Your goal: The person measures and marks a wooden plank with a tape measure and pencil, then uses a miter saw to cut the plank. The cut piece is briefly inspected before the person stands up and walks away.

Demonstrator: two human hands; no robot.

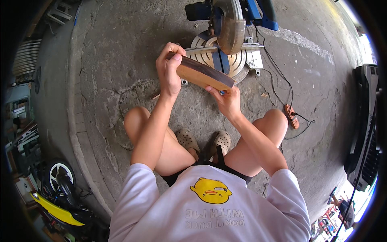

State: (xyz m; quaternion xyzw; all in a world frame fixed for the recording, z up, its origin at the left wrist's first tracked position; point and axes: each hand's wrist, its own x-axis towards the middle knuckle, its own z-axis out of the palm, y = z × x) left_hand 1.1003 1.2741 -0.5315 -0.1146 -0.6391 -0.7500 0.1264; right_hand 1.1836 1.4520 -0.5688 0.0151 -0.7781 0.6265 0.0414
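Between my two hands I hold a thick wooden board (201, 76), light brown on its broad face with a dark edge on top. It is raised off the ground and slants down to the right. My left hand (168, 70) grips its upper left end, thumb over the edge. At the lower right end, my right hand (226, 99) pinches the board from below. Just beyond the board stands a blue miter saw (231, 30), its round blade guard raised over a slotted base (242, 64). The board hides part of that base.
A black cable runs from the saw to an orange power strip (292, 117) on the concrete floor at right. A black vehicle front (365, 125) is at the far right. A motorbike wheel (61, 177) and a yellow panel (56, 209) are at lower left.
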